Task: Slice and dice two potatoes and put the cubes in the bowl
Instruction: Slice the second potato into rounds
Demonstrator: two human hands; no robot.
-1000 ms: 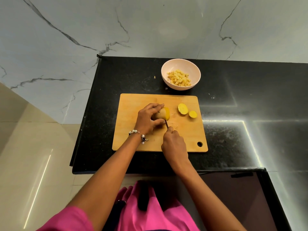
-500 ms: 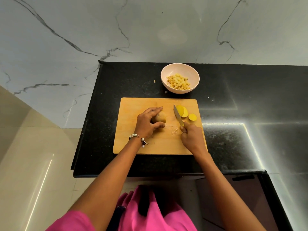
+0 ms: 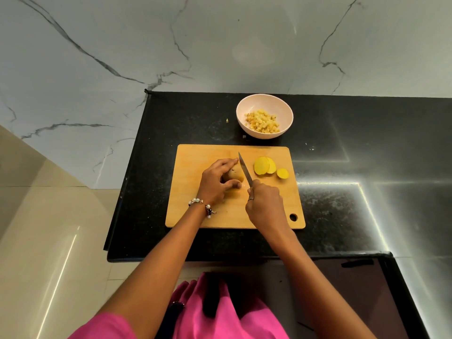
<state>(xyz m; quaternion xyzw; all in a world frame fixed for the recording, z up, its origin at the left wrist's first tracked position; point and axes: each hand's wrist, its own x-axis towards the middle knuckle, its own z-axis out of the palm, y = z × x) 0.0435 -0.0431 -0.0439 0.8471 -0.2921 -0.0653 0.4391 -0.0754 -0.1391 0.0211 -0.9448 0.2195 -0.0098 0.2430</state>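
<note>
Step in hand: slicing the second potato, judging by the pale pink round bowl (image 3: 264, 104) already holding small yellow potato cubes (image 3: 263, 123) near the worktop's back edge.

Rectangular wooden cutting board (image 3: 195, 216) lies on the black speckled stone worktop (image 3: 367, 167), near its front edge. Left hand (image 3: 216, 183) curls round the brown-skinned potato remnant (image 3: 235, 176) at the board's centre. Right hand (image 3: 265, 204) grips the handle of the narrow steel knife (image 3: 245, 172); the blade lies just beside the potato's cut end. Three round yellow slices (image 3: 261, 166) sit toward the board's right edge.

Next move likely calls for a straight downward cut, clear of the left fingertips.
</note>
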